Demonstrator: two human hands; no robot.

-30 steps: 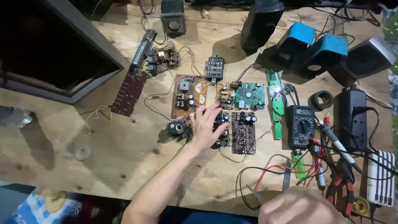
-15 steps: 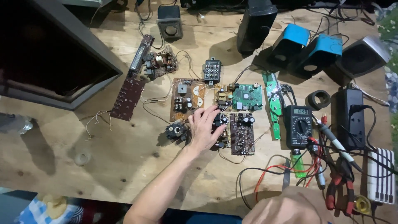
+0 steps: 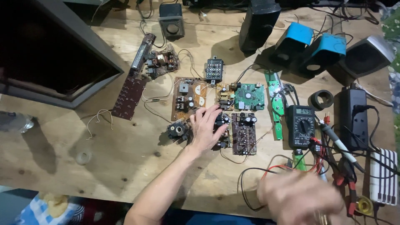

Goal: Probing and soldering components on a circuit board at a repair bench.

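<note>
Left hand (image 3: 205, 129) is lying flat, fingers spread and gripping nothing, pressing on a dark circuit board (image 3: 243, 132) studded with black capacitors at table centre. Right hand (image 3: 301, 199), at 5 o'clock, is blurring; its grip is indeterminable. Multimeter (image 3: 301, 126) is sitting at the board's 3 o'clock.

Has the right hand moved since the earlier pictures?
Yes. The right hand, blurred, has shifted up toward the multimeter, showing more in view.

We find the circuit boards (image 3: 243, 132) clustered at the centre of the tabletop (image 3: 104, 166), the multimeter (image 3: 301, 126) just to their right, the speakers (image 3: 312, 52) along the far edge, and the open cabinet (image 3: 50, 54) at the far-left corner.
</note>
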